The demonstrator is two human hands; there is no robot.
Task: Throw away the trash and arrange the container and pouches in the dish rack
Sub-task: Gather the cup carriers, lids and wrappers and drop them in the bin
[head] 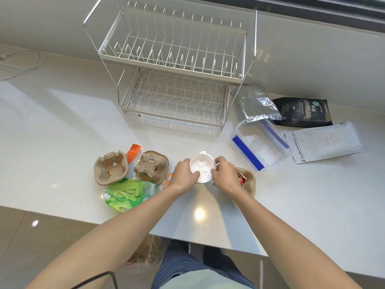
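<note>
Nearest the camera, below the edge of the white counter (pixel 62 126), a brownish bag (pixel 149 250) shows on the floor beside the person's jeans, mostly cut off by the counter edge, so its contents cannot be made out. Above that, both hands meet on a white round lid (pixel 201 168), which serves as the landmark here: the left hand (pixel 184 174) curls its fingers onto the lid's left rim, and the right hand (pixel 224 176) pinches the right rim, thumb and fingers closed on it. Whatever sits beneath the lid is hidden; it may be a cup, but only the top shows. Just right of the lid, a pulp cup carrier (pixel 248 180) is half covered by the right hand, with something red tucked in it. Left of the lid lie two more pulp carriers (pixel 151 166), an orange wrapper (pixel 133 152) wedged between them, and a crumpled green plastic bag (pixel 125 193) nearer the person. Right of and beyond the lid sits the clear container (pixel 260 146) with blue clips, a silver foil pouch (pixel 257 105) overlapping its far corner, a grey pouch (pixel 325 141) further right, and a black pouch (pixel 303 111) behind. Farthest from the lid stands the two-tier wire dish rack (pixel 173 65), both tiers bare.
</note>
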